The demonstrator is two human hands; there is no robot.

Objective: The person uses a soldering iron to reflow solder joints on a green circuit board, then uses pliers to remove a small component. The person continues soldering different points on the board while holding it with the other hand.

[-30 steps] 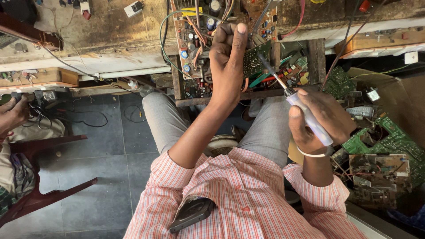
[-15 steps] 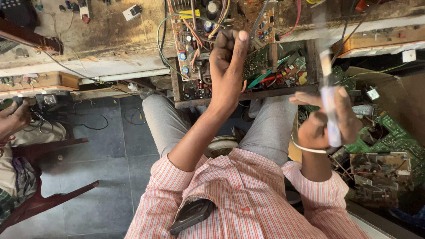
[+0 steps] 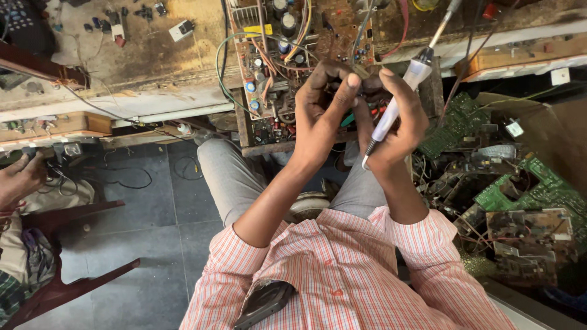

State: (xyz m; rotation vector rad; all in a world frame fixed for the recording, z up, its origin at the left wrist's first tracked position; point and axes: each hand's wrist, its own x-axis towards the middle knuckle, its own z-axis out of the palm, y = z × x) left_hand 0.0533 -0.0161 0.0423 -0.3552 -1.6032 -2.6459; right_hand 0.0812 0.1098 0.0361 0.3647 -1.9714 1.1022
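- Brown circuit board (image 3: 293, 55), crowded with capacitors and coloured wires, is seen lying on the worn wooden workbench (image 3: 140, 55), straight ahead of the person's knees.
- The left hand (image 3: 321, 113) is held over the near edge of that board, fingers curled, with the thumb pressed towards the right hand; a small part seems to be pinched between the fingertips, but what it is cannot be told.
- The right hand (image 3: 394, 119) is closed around a white-handled soldering iron (image 3: 400, 98), which is gripped mid-handle and held tilted, its metal tip pointing up and away over the bench and its cord end pointing down towards the lap.
- Both hands are brought together, touching, just above the board's lower edge.
- Grey trousers (image 3: 235, 177) and a red-and-white striped shirt (image 3: 348, 269) are worn by the person; a dark phone (image 3: 266, 302) is seen sticking out of the chest pocket.
- A heap of green circuit boards (image 3: 526, 189) is piled to the right, beside the right forearm.
- Another person's hand (image 3: 21, 180) is seen at the left edge, well apart, above a dark wooden chair (image 3: 73, 275).
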